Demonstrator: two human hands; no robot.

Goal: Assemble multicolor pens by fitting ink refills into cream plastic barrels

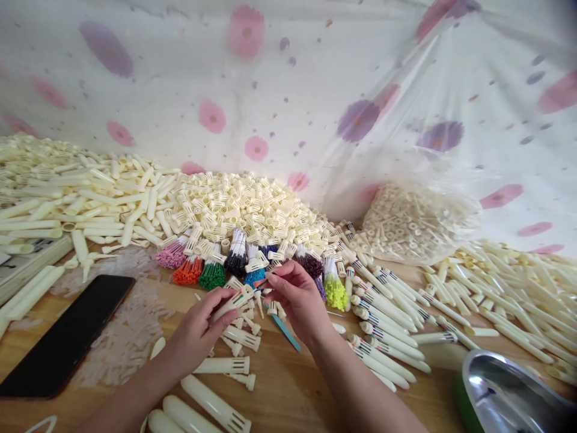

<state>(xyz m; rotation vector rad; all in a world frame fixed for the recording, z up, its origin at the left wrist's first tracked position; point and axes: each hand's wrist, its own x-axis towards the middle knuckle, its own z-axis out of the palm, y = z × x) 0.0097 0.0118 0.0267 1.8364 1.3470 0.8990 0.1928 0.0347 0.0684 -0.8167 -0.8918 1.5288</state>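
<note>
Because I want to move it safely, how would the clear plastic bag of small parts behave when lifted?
The bag would probably sag, since it looks thin and wrinkled. Its many loose parts would likely shift inside.

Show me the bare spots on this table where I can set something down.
Bare wood shows between the near tubes and right forearm, and again between the pens and tray. The first looks roomier. The parts heap, bundles and bag crowd the back; the phone and clear bits crowd the left.
</note>
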